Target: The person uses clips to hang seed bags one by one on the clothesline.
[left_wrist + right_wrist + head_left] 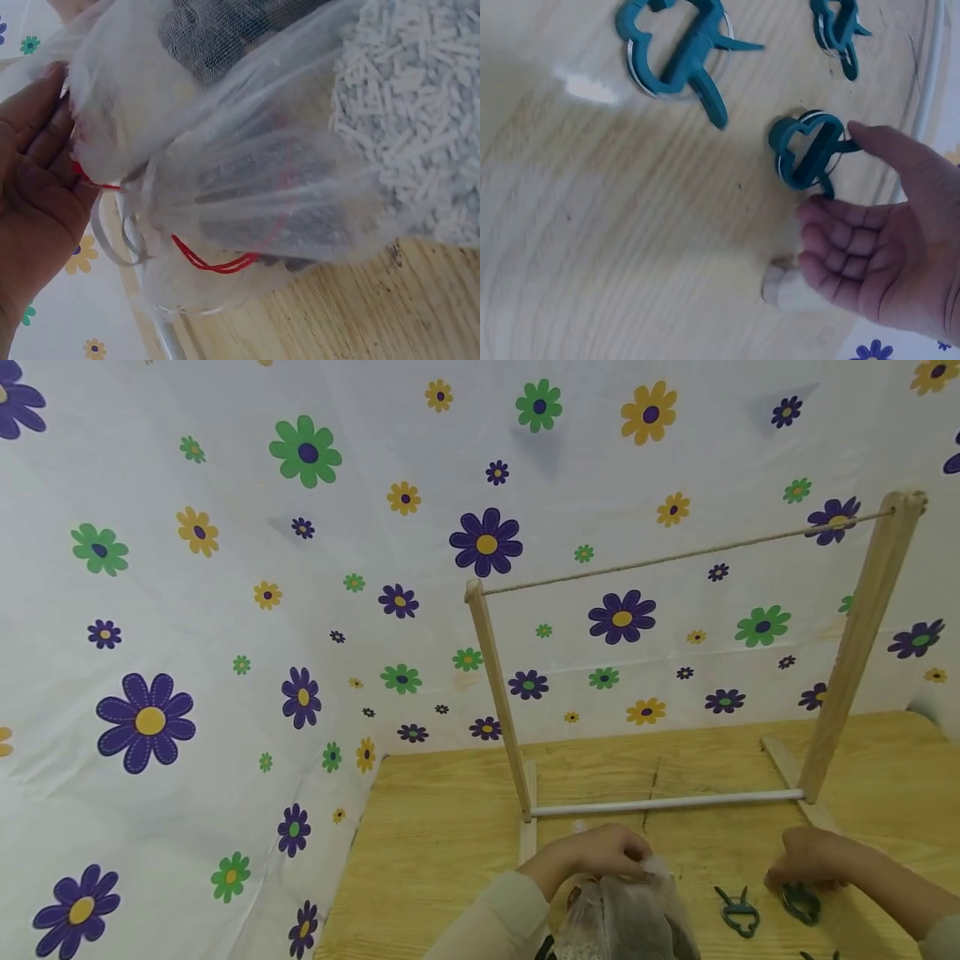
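Observation:
My left hand (611,850) grips the gathered top of a translucent bag (618,914). In the left wrist view, red drawstrings (217,266), dark mesh cloth (214,45) and white stick-shaped pellets (420,112) show in or through the filmy layers beside the left hand (37,172). On the table, my right hand (813,858) pinches the two handles of a green cloud-shaped clip (810,154), thumb on one and fingertips at the other. Two more such clips, a nearer one (679,52) and a farther one (836,30), lie close by.
Behind the hands stands a wooden frame (858,652) with a rope (675,557) strung across its top and a white rod (667,803) low between its posts. Flower-printed sheeting (225,610) hangs along the back and left of the wooden table (442,827).

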Tool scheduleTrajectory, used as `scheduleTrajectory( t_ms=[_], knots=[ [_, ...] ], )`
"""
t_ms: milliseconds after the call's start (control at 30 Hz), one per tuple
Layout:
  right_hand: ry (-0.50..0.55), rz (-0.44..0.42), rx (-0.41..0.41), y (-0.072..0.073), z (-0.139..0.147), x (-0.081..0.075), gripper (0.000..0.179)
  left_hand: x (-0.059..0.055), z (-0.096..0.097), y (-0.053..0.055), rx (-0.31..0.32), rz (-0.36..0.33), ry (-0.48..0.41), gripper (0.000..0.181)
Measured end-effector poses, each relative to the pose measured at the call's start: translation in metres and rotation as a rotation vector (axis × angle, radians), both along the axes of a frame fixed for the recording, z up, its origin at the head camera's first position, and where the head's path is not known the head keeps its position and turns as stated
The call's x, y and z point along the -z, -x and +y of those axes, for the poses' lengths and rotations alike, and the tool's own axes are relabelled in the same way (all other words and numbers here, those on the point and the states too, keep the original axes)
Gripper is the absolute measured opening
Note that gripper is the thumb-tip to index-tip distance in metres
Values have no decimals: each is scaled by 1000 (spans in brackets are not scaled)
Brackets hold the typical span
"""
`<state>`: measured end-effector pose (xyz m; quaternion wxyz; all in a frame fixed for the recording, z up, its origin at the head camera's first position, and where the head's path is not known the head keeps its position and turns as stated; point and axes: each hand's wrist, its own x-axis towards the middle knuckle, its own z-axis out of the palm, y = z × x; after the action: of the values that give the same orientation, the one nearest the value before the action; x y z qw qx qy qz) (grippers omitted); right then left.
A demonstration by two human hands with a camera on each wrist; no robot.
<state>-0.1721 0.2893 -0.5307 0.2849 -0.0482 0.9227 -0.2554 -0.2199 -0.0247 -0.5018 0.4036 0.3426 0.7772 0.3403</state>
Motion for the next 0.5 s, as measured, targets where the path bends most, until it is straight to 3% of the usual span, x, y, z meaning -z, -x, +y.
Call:
scheduleTrajectory(
  t_ms=[233,367,500],
  knots=[
    [121,234,-159,9,3,-16,47,-4,8,-1,-67,-24,-39,16],
    [118,323,-201,12,2,-31,42,-9,14,1,-99,17,-100,18],
    [55,433,-227,14,1,-50,31,-16,20,2,-134,126,-155,17]
  ],
)
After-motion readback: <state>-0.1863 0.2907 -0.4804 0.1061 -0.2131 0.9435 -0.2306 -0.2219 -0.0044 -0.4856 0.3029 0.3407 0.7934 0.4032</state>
